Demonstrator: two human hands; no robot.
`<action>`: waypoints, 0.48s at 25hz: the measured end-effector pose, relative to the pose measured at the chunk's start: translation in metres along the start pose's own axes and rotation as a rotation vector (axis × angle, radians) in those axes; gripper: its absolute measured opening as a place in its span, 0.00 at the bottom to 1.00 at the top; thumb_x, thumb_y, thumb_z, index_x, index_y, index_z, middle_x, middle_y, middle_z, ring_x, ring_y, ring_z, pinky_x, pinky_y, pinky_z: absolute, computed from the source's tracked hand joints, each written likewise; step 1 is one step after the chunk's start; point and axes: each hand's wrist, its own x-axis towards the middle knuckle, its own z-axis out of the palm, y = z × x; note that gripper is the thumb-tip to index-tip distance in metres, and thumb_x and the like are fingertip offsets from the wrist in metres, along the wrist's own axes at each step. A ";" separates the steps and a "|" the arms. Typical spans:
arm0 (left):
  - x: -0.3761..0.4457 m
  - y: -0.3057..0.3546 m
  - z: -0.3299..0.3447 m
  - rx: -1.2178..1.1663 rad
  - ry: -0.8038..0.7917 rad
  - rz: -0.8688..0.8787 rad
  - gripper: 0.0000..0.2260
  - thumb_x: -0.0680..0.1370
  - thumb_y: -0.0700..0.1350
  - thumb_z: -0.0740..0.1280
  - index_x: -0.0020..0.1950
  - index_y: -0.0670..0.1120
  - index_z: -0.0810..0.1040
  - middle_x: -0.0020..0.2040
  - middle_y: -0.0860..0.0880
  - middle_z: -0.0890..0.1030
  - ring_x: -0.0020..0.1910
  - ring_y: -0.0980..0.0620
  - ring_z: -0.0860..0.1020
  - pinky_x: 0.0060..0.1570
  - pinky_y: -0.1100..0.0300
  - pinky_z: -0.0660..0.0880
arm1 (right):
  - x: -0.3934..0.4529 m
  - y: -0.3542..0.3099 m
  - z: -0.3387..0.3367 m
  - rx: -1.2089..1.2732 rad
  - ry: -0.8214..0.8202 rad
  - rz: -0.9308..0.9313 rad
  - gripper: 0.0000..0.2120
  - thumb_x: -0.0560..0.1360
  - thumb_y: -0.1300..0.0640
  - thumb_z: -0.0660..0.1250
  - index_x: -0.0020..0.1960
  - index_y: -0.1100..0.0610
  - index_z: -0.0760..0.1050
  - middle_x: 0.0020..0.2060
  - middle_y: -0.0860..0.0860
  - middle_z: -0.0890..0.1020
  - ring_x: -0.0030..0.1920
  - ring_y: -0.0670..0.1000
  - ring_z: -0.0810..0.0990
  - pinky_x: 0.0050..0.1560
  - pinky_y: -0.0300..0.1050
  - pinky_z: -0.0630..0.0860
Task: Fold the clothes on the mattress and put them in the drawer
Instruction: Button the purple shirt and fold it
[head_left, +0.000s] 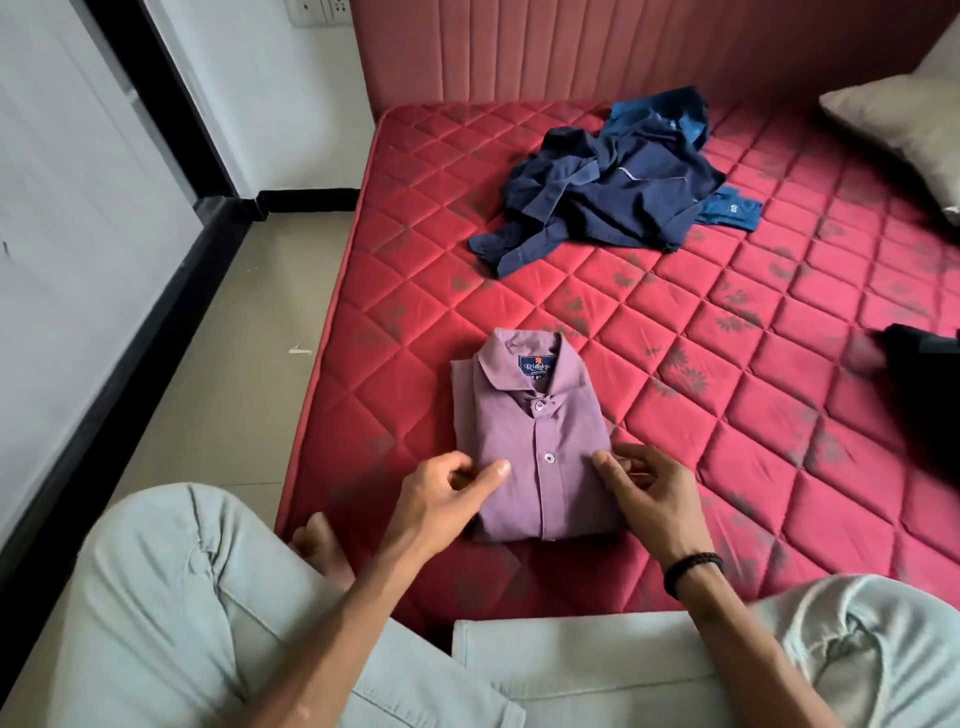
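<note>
Now one folded shirt (535, 441) (two hands (447, 493) (649, 488) beside it), two unfolded garments (608, 197).

We could read little. Inside the collar of the folded purple shirt (530, 447) sat a dark blue neck label (536, 365) with a small red emblem at its top and a script word beginning "Ri"; the rest was too blurred to make out. Beyond the shirt, a small pale logo, unreadable, stood on a blue garment (730, 210).
</note>
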 end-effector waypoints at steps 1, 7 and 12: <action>0.002 -0.002 -0.001 -0.025 -0.025 -0.014 0.25 0.73 0.63 0.74 0.34 0.44 0.71 0.25 0.55 0.70 0.26 0.57 0.65 0.30 0.58 0.64 | 0.000 0.000 -0.001 0.048 -0.017 0.010 0.11 0.73 0.51 0.79 0.50 0.56 0.83 0.36 0.49 0.85 0.34 0.45 0.81 0.37 0.40 0.79; -0.003 -0.015 -0.009 -0.121 -0.090 -0.090 0.19 0.76 0.55 0.76 0.33 0.48 0.73 0.25 0.50 0.74 0.25 0.53 0.73 0.31 0.60 0.68 | -0.003 -0.004 0.004 0.043 -0.050 -0.074 0.05 0.74 0.60 0.78 0.49 0.56 0.84 0.34 0.48 0.83 0.30 0.39 0.77 0.34 0.34 0.75; 0.033 0.006 -0.017 -0.063 0.156 -0.067 0.23 0.72 0.71 0.69 0.39 0.51 0.82 0.27 0.52 0.78 0.26 0.52 0.74 0.32 0.56 0.71 | 0.020 -0.010 0.008 0.079 0.018 -0.036 0.07 0.74 0.53 0.78 0.46 0.56 0.84 0.32 0.47 0.82 0.29 0.40 0.77 0.32 0.36 0.74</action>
